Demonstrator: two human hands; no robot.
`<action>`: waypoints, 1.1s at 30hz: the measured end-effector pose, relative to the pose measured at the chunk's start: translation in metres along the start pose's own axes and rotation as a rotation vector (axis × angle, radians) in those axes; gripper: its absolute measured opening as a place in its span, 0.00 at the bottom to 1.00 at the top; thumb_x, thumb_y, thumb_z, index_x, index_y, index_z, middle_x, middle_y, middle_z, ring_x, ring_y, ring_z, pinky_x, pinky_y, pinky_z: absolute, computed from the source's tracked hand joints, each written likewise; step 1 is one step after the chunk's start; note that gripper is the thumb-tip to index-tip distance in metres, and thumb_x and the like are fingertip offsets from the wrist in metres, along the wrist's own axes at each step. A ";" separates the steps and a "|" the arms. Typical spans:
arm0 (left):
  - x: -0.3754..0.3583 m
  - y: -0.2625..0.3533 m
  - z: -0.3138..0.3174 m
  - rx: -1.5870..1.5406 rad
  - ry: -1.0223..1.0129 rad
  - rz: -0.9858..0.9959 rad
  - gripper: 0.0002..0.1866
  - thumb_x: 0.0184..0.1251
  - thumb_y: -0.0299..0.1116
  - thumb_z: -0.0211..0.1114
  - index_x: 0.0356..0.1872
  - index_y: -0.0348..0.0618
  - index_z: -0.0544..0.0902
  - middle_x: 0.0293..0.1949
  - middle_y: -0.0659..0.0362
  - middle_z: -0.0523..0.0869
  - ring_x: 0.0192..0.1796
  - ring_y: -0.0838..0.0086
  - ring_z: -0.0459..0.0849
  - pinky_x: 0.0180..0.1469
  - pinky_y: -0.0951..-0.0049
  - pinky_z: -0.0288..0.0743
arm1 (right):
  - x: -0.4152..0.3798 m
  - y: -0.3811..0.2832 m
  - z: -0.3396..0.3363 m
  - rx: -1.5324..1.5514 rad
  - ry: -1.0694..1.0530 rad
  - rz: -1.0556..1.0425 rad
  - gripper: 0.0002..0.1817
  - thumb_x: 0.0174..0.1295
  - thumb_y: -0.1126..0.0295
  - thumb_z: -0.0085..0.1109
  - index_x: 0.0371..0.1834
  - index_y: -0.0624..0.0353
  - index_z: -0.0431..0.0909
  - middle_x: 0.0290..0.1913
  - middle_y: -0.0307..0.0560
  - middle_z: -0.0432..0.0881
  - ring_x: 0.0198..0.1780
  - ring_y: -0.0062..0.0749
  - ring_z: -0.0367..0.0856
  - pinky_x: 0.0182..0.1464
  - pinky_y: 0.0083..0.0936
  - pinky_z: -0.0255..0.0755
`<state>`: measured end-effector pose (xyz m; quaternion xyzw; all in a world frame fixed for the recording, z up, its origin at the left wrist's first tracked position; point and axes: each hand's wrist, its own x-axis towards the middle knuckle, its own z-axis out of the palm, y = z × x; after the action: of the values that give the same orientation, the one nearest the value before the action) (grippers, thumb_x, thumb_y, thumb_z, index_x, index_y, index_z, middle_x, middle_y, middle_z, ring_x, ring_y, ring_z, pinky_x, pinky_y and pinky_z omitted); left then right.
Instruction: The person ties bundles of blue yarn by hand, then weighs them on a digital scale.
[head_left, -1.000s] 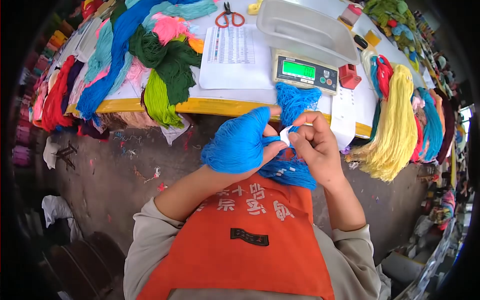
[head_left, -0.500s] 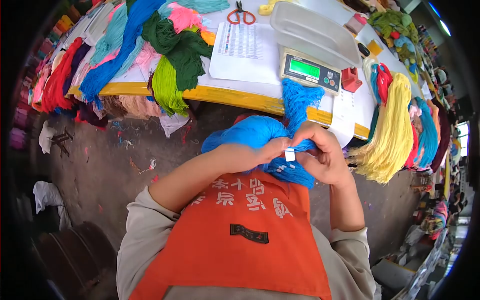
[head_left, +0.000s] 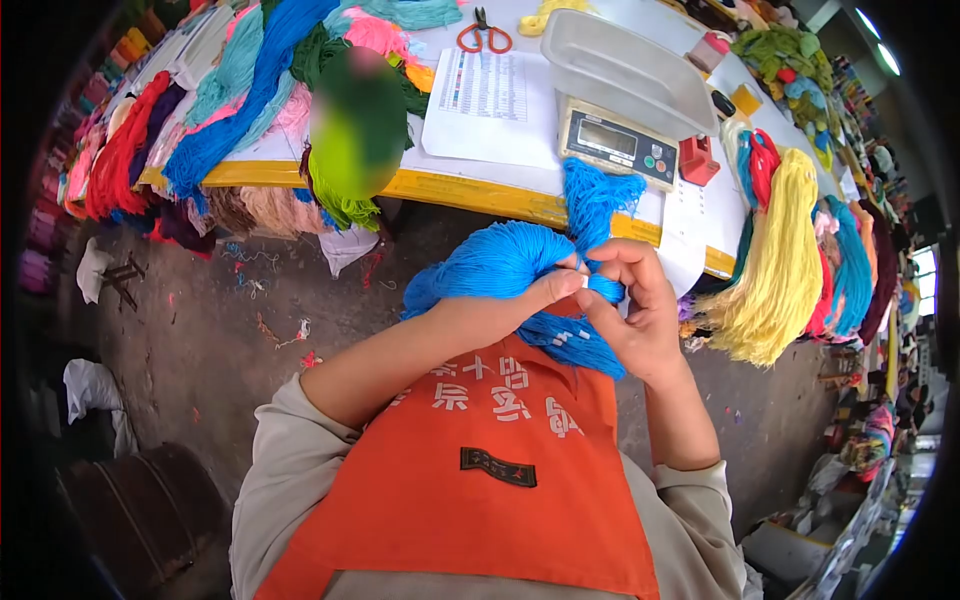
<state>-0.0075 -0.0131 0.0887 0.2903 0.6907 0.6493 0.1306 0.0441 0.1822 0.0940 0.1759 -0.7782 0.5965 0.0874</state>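
Note:
A bright blue yarn skein (head_left: 500, 262) is bunched in front of my orange apron (head_left: 480, 510), with part of it spreading up onto the table edge. My left hand (head_left: 515, 300) lies against the skein, its thumb and fingers closed on a small white tag (head_left: 582, 282) and the strands around it. On the other side, my right hand (head_left: 637, 310) has its fingers curled, thumb and fingertips pinching at the same tag and strands. The exact hold of each fingertip is partly hidden.
Ahead on the white table are a digital scale (head_left: 618, 142) with a clear plastic tray (head_left: 628, 70), a printed sheet (head_left: 490, 105), red-handled scissors (head_left: 484, 35) and a red block (head_left: 698, 160). Yellow yarn (head_left: 775, 260) hangs at right, red yarn (head_left: 125, 145) at left.
The white tag, which hung below my fingers, now sits mostly between my fingertips. My right hand has shifted slightly left and down. The scale's green display has gone dark.

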 end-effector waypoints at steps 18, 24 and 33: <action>-0.087 0.008 -0.233 0.074 0.506 -0.492 0.10 0.73 0.37 0.63 0.44 0.40 0.84 0.35 0.56 0.90 0.25 0.83 0.78 0.21 0.85 0.60 | -0.131 0.076 -0.231 -0.664 -0.157 0.712 0.11 0.69 0.65 0.62 0.39 0.63 0.78 0.32 0.39 0.78 0.34 0.25 0.72 0.40 0.28 0.68; -0.071 0.018 -0.197 -0.165 0.417 -0.150 0.14 0.76 0.37 0.59 0.48 0.35 0.83 0.48 0.49 0.90 0.45 0.73 0.87 0.34 0.79 0.69 | -0.094 0.060 -0.160 -0.970 -0.544 0.423 0.15 0.53 0.78 0.68 0.46 0.59 0.81 0.48 0.52 0.83 0.53 0.47 0.81 0.53 0.40 0.75; 0.021 0.063 -0.082 -0.261 -0.206 0.236 0.65 0.48 0.84 0.54 0.72 0.30 0.66 0.77 0.41 0.60 0.78 0.56 0.61 0.77 0.52 0.55 | 0.085 -0.066 0.023 0.075 -0.107 0.025 0.19 0.59 0.76 0.70 0.54 0.58 0.77 0.46 0.42 0.75 0.35 0.21 0.77 0.38 0.21 0.72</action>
<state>-0.0552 -0.0688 0.1643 0.4147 0.5447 0.7110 0.1604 -0.0074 0.1306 0.1763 0.2008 -0.7609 0.6162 0.0316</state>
